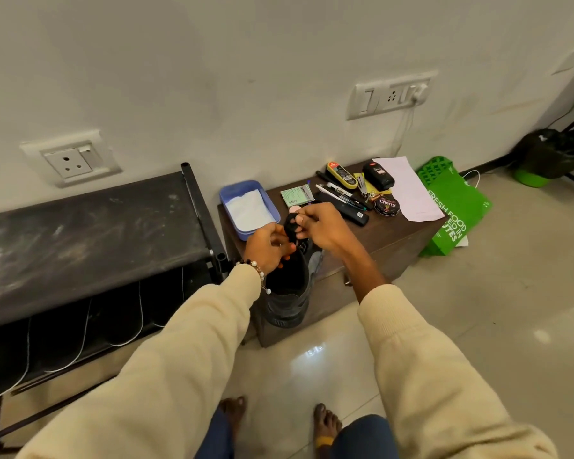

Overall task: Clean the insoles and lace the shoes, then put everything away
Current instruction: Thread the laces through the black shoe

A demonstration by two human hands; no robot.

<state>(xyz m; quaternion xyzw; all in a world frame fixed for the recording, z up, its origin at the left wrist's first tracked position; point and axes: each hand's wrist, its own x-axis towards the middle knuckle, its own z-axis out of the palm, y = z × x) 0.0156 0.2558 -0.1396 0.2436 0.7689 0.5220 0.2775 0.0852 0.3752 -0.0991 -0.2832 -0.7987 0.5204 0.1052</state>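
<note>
A black shoe [287, 293] stands heel-down against the front of the low brown cabinet [398, 240], its opening facing me. Above it both hands work a black lace [291, 226]. My left hand [267, 246] pinches the lace near the shoe's tongue. My right hand [318, 225] pinches a loop of the lace a little higher. The lower part of the lace is hidden behind my fingers. No insole or second shoe can be seen.
A blue tray [269, 202] holding a white cloth sits on the cabinet's left. Polish bottles, a Cherry polish tin [386, 206], pens and papers crowd its top. A black shoe rack [80, 233] stands on the left. A green bag [451, 207] leans on the right. My bare feet are below.
</note>
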